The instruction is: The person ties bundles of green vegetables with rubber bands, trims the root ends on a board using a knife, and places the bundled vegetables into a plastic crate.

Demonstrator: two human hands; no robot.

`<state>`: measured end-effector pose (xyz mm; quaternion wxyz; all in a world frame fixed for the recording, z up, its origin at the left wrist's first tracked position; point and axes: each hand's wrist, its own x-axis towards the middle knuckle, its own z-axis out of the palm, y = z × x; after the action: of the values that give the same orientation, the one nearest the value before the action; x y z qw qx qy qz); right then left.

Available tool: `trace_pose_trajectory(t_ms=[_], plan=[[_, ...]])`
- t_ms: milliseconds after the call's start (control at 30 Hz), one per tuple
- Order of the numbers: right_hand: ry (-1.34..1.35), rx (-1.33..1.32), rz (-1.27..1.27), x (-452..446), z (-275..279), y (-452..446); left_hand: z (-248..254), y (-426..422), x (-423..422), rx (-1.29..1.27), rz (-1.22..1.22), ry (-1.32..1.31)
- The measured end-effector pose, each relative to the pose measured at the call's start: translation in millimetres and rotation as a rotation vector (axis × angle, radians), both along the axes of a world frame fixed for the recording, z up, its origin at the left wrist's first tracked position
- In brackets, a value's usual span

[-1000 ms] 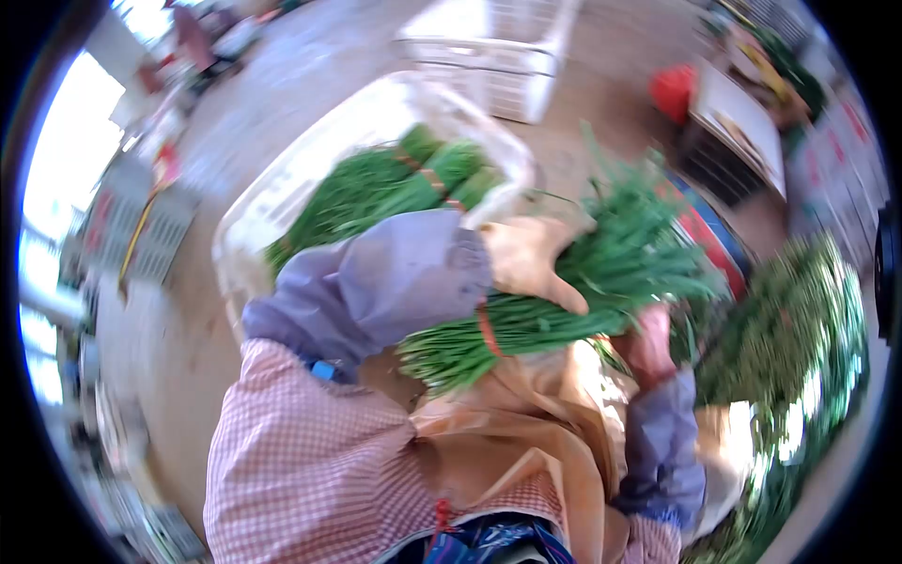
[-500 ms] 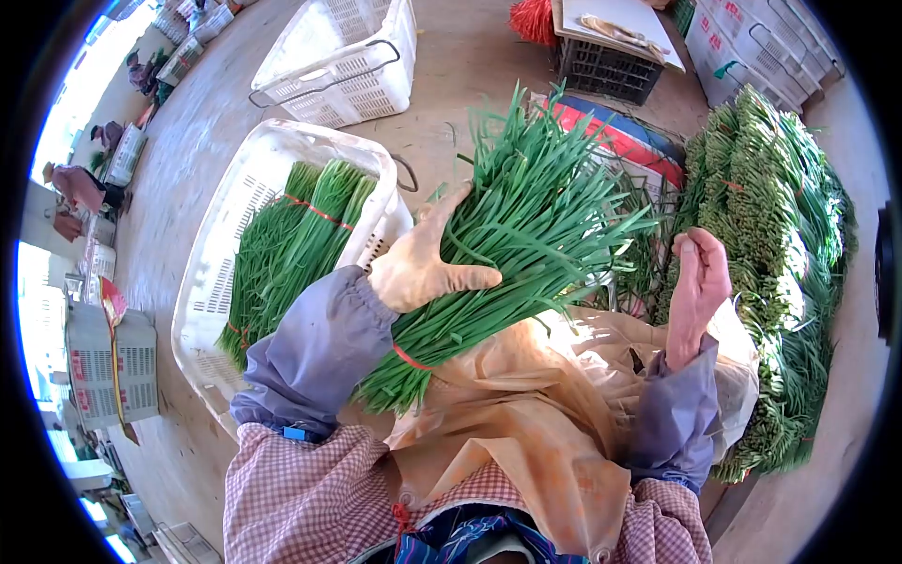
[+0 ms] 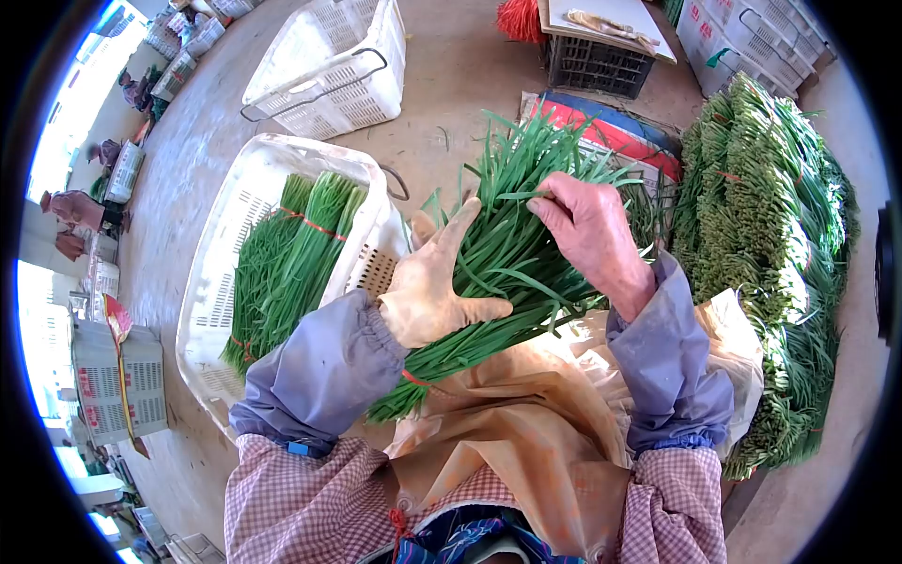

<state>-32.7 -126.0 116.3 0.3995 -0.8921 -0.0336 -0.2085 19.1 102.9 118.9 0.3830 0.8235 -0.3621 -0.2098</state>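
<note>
A loose-leaved bundle of garlic chives [image 3: 503,240] lies across my lap, tied near its cut ends by a red band [image 3: 415,380]. Around its left side my left hand [image 3: 434,287], in a pale glove, is closed, with the thumb across the top. My bare right hand [image 3: 597,230] is over the leafy part, thumb and forefinger pinched on a leaf. Some of the leaves are hidden behind that hand. To the left, tied chive bundles [image 3: 301,235] lie in a white plastic crate [image 3: 202,310].
A tall stack of chive bundles [image 3: 761,254] stands at my right. Another white crate [image 3: 348,99] is ahead. Beyond the lap are a red and blue sack [image 3: 620,132] and a black crate [image 3: 597,68] with a board on it. Other people [image 3: 80,209] sit far left.
My right hand has moved left and forward, from beside the stack to the bundle's leaves, where it now pinches a leaf. The left hand keeps its hold. The view has shifted slightly.
</note>
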Motion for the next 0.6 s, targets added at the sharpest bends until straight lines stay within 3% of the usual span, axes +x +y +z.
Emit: trace_pose_trajectory(t_ms=[133,233,267,367,467,600], plan=[[-0.232,-0.312,-0.216,-9,-20,4,-8,-3,2,0.026,-0.024,-0.074],[-0.286,-0.107,-0.515,-6,-37,-27,-8,-6,1,0.061,-0.071,-0.203],[-0.289,0.072,-0.515,-11,-37,-44,-8,-6,0,0.055,-0.070,-0.208],[-0.262,0.463,-0.418,-23,-13,-45,-6,-5,-2,0.060,-0.053,-0.193],[-0.072,0.357,-0.137,-29,9,-26,-1,-11,-5,0.086,-0.041,-0.137],[0.269,0.253,0.018,-12,4,-19,3,-14,-10,0.124,-0.030,-0.094]])
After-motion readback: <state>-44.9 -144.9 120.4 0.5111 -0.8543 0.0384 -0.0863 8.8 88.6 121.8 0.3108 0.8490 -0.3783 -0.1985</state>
